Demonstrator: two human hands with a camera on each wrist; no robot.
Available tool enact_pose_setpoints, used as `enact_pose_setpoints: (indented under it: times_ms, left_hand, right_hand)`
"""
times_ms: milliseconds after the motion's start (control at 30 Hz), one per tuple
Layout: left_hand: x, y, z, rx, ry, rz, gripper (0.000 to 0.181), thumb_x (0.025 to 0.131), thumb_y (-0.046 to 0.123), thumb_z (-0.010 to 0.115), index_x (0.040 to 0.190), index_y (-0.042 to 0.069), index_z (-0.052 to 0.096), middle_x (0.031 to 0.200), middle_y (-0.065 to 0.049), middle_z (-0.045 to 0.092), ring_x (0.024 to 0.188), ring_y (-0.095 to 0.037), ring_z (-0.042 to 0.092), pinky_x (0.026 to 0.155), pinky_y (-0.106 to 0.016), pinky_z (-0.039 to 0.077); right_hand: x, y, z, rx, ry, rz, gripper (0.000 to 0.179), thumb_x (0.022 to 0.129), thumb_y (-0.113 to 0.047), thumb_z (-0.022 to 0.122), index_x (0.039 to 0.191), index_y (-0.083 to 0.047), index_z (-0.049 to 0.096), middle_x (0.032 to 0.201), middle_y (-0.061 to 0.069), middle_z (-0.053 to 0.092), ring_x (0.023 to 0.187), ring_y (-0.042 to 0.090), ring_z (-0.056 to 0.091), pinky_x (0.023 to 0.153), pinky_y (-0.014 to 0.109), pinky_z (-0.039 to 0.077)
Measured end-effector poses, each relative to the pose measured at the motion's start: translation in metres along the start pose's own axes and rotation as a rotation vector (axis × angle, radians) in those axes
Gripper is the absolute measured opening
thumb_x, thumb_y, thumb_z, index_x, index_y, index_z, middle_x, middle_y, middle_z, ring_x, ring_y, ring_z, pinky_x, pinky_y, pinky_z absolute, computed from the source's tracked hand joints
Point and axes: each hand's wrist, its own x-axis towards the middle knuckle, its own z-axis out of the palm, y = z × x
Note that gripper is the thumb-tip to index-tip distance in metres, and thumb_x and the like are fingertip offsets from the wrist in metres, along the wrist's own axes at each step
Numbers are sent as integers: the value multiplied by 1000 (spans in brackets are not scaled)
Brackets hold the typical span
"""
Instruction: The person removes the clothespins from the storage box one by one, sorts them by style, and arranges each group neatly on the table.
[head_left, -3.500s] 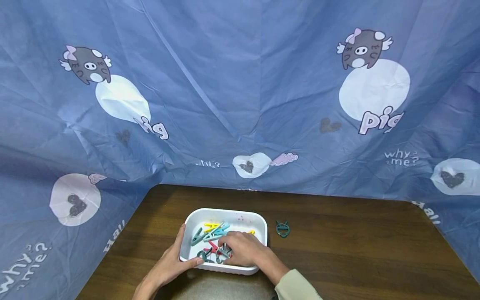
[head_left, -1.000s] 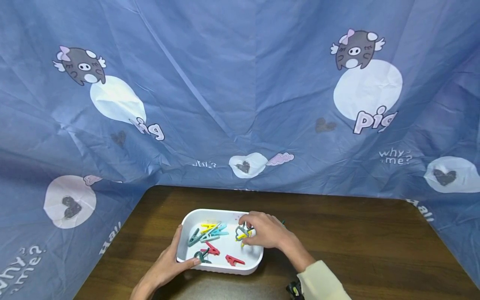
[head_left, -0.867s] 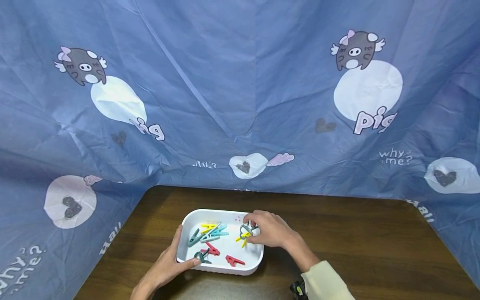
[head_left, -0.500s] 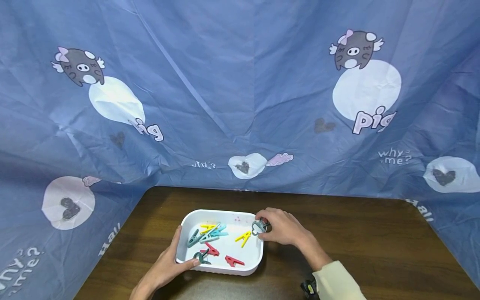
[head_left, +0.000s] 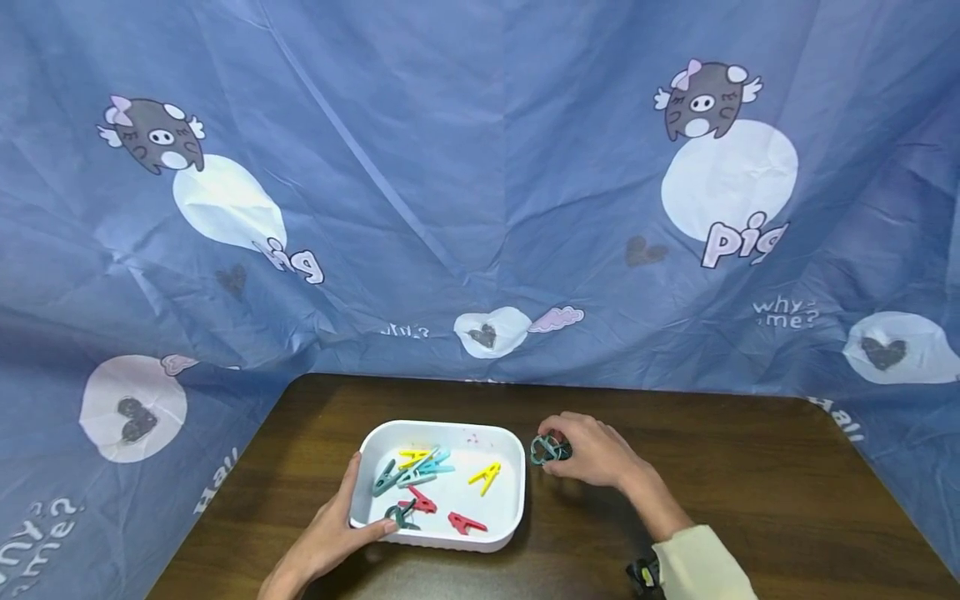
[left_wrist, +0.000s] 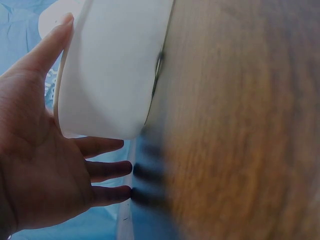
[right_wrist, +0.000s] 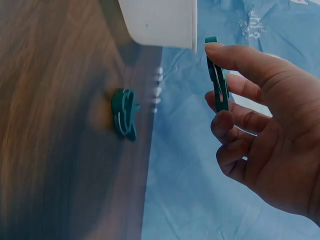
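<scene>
My right hand (head_left: 596, 454) pinches a green ring-shaped clip (right_wrist: 218, 82) between thumb and fingertips, just right of the white plastic box (head_left: 450, 542). In the right wrist view a second green clip (right_wrist: 125, 114) lies on the table below the held one; in the head view the two overlap. At the box's near left corner is my left hand (head_left: 330, 529), its thumb on the rim. The left wrist view shows its other fingers (left_wrist: 107, 170) straight beside the box wall. Near that thumb, a dark green clip (head_left: 401, 515) sits in the box.
Inside the box lie red clothespins (head_left: 467, 523), a yellow clothespin (head_left: 486, 477) to the right, and a cluster of yellow, blue and grey-green clothespins (head_left: 405, 475) to the left. Dark wooden table (head_left: 750, 483) extends right. A blue printed cloth (head_left: 420, 208) hangs behind the table.
My right hand has taken the green clip out of the box, rightward past its right rim and over the table. My left hand has stayed at the box corner.
</scene>
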Motion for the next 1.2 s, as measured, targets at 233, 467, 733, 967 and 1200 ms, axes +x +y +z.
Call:
enact_pose_setpoints:
  times_ms: [233, 467, 733, 967, 1200]
  left_hand:
    - [0, -2, 1, -4, -6, -9, 119, 81, 41, 81, 161, 5, 2, 163, -29, 22, 142, -46, 40, 112, -59, 36]
    - [1, -2, 1, -16, -4, -11, 119, 81, 42, 81, 162, 6, 2, 164, -28, 21, 143, -46, 38, 113, -60, 34]
    - [0, -2, 0, -5, -13, -15, 119, 81, 41, 81, 161, 6, 1, 164, -29, 20, 143, -47, 38, 113, -60, 35]
    - [1, -3, 1, 1, 5, -9, 118, 80, 43, 81, 162, 6, 3, 163, -29, 23, 142, -45, 41, 112, -59, 36]
    - [1, -2, 0, 4, -2, -10, 119, 80, 42, 81, 162, 6, 2, 162, -30, 24, 141, -46, 41, 112, -60, 36]
  right_hand:
    - [-7, 15, -5, 0, 4, 38, 40, 75, -27, 86, 110, -17, 70, 93, -6, 66, 84, 7, 58, 71, 28, 49]
    - [-14, 31, -8, 3, 13, 80, 40, 74, -25, 87, 109, -17, 70, 90, -5, 65, 83, 8, 58, 69, 28, 48]
    - [-19, 44, -6, -1, 18, 93, 39, 74, -25, 87, 108, -17, 70, 87, -5, 64, 79, 7, 56, 66, 26, 46]
    - [-23, 51, -2, 14, -2, 148, 38, 73, -25, 87, 106, -17, 69, 86, -6, 62, 78, 9, 56, 64, 27, 45]
    - [-23, 57, 2, 34, -35, 178, 40, 73, -25, 88, 108, -15, 69, 89, -3, 63, 78, 10, 56, 64, 29, 46]
